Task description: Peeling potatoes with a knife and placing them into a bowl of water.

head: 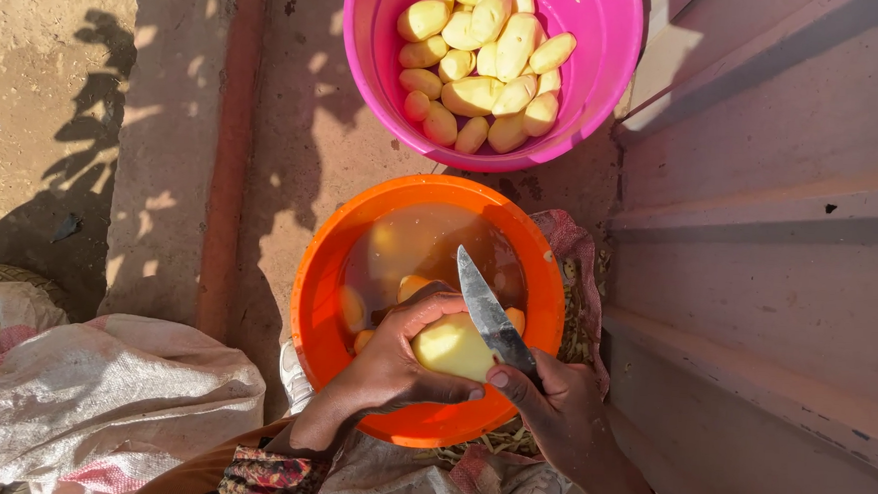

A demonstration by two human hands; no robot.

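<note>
A pale yellow, smooth peeled potato [451,346] sits just above the near rim of the orange basin [316,301], which serves here as the landmark. The left hand [398,360] cups the potato from the left, its fingers [444,386] curled closed around the underside and its thumb arched over the top, the wrist bent in from the lower left. The right hand [563,409] comes in from the lower right of the basin, its fingers wrapped shut around the handle of a knife [490,315], the thumb tip pressed beside the potato. The knife's grey metal blade is narrow and pointed; it lies against the potato's right side and angles up and to the left over the basin's water. The basin is round, glossy plastic, filled with cloudy brownish water in which a few more yellow potatoes [354,308] lie half sunk. Straight beyond the basin's far rim, close to it, stands a round pink plastic bucket [610,45] heaped with peeled potatoes [489,64], smooth and oval, bright in the sun. A patterned cloth [574,249] shows at the basin's right edge and under it. To the left of the basin lies a crumpled white woven sack [101,400] on the dusty concrete ground [294,139]. To the right of the basin rises a ridged pinkish metal wall [770,244].
</note>
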